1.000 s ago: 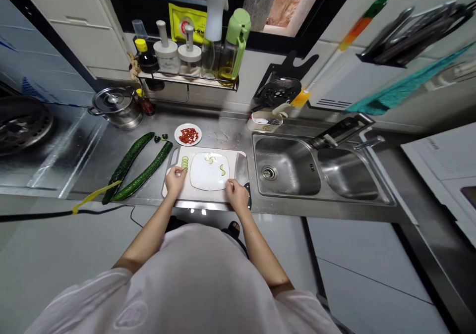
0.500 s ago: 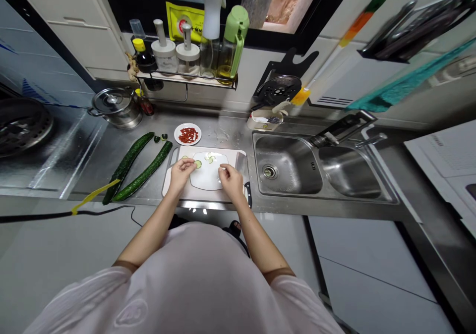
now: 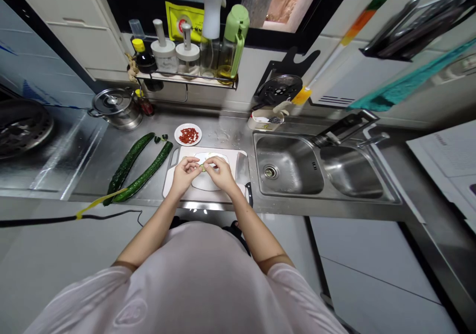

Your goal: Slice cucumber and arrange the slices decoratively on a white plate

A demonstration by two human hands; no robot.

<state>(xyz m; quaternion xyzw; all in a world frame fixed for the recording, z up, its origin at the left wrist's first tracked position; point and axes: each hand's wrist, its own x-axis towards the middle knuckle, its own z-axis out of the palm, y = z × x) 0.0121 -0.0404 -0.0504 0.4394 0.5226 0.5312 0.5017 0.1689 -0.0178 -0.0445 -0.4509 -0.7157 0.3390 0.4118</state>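
Above a white plate (image 3: 206, 183), my left hand (image 3: 185, 174) and my right hand (image 3: 220, 172) meet, both pinching one small green cucumber slice (image 3: 203, 167) between their fingertips. The plate rests on a pale cutting board (image 3: 173, 175), and my hands cover much of its upper part. A knife's black handle (image 3: 249, 194) shows at the board's right edge. Left of the board lie two long dark green cucumbers (image 3: 130, 160) (image 3: 147, 173), with small cut ends (image 3: 161, 138) near their tops. Behind the board stands a small dish of chopped red pieces (image 3: 189, 135).
A double sink (image 3: 290, 165) is to the right, with a faucet (image 3: 373, 139). At the back left stand a lidded pot (image 3: 115, 107) and a small bottle (image 3: 144, 103). A shelf (image 3: 186, 79) above holds jars and bottles. A yellow strap (image 3: 100, 200) crosses the lower left.
My right hand has moved left to meet my left hand, and its fingers now touch the slice. Before, my left hand alone held the slice.
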